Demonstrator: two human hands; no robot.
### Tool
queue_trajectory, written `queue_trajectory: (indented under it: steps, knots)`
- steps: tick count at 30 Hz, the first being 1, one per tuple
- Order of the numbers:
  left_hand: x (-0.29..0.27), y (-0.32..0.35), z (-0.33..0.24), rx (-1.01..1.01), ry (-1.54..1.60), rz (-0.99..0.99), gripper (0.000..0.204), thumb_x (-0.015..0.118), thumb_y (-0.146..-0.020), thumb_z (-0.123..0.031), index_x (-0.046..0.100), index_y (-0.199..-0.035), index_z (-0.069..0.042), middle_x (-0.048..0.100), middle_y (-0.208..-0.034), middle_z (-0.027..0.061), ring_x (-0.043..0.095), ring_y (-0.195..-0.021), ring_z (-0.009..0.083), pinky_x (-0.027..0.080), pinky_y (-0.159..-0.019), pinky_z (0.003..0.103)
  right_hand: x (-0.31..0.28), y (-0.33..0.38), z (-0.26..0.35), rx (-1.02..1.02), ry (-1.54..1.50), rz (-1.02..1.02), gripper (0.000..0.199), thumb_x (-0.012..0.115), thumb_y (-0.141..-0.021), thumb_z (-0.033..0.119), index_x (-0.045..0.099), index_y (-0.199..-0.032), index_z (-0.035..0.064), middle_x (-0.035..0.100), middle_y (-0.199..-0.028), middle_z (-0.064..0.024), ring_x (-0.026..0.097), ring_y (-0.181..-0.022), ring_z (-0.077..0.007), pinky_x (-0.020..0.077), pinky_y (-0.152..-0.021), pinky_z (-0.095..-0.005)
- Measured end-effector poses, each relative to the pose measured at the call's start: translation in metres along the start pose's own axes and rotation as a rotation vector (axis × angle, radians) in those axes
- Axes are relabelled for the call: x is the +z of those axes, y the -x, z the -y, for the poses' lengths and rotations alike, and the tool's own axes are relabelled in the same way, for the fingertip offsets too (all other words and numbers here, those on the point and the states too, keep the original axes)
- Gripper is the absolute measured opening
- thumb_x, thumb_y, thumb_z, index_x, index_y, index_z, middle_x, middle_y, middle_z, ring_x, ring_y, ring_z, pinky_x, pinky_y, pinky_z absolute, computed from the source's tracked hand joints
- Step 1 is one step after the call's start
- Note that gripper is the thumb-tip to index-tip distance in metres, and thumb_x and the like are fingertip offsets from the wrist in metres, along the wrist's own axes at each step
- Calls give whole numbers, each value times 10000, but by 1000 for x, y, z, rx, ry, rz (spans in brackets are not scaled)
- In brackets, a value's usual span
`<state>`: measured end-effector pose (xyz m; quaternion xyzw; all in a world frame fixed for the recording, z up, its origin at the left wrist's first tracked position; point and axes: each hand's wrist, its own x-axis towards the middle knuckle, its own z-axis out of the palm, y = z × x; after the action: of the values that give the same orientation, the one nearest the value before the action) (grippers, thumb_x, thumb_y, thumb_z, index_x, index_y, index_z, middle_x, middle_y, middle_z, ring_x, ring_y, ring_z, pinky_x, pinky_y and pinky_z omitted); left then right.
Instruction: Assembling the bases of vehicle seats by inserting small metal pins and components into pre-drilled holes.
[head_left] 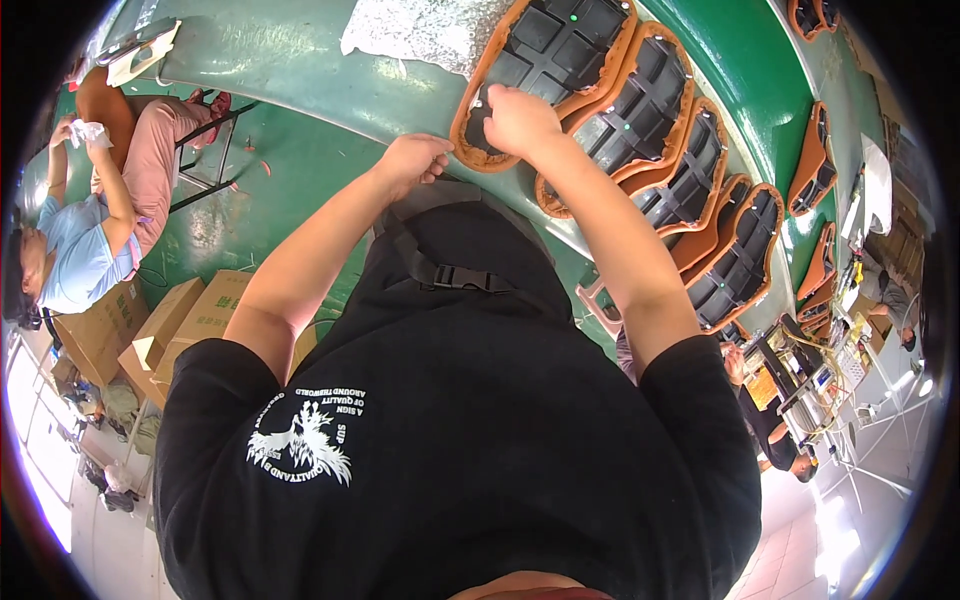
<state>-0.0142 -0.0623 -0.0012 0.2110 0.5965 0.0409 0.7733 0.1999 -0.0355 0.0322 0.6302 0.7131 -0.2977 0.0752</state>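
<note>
A row of overlapping black moulded seat bases with brown leather-like rims lies on a green workbench. The nearest seat base is in front of me. My right hand rests on its near end, fingers curled against the black underside and the brown rim. My left hand is at the bench edge just left of that end, fingers bent toward the rim. Whether either hand pinches the cover is hidden by the fingers.
More seat bases trail to the right along the bench and on a farther belt. A seated person is on the left near cardboard boxes. Another person works at lower right by a cluttered station.
</note>
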Motion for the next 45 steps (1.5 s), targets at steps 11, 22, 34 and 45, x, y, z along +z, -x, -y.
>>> queue_trajectory:
  steps: [11,22,34,45]
  knots:
    - [9,1,-4,124,-187,-50,249,639,-965,-222,712,-1113,-35,651,-841,21,572,-683,112,471,-611,280,18,50,-13,197,-327,-176,310,575,-853,165,632,-1132,42,711,-1042,-224,692,-932,-401,548,-835,-513]
    - [37,-27,-13,762,-715,-279,400,452,-1025,-282,624,-1341,-107,668,-1254,189,613,-1178,391,486,-1013,441,57,91,-47,348,-637,-160,367,638,-872,153,675,-1226,61,741,-901,-144,721,-832,-285,558,-788,-384]
    - [31,-22,-45,655,-1627,130,283,459,-985,-198,675,-1156,-136,710,-1113,166,665,-1036,371,526,-917,473,64,104,-40,334,-755,-267,401,639,-872,161,624,-1255,44,742,-940,-132,714,-873,-336,561,-816,-433]
    - [35,-14,-52,720,-1316,-246,310,463,-1006,-205,582,-1286,-143,706,-1107,206,672,-1030,387,527,-907,486,62,98,-41,315,-644,-186,297,633,-878,189,701,-1124,37,743,-948,-162,709,-887,-360,568,-818,-434]
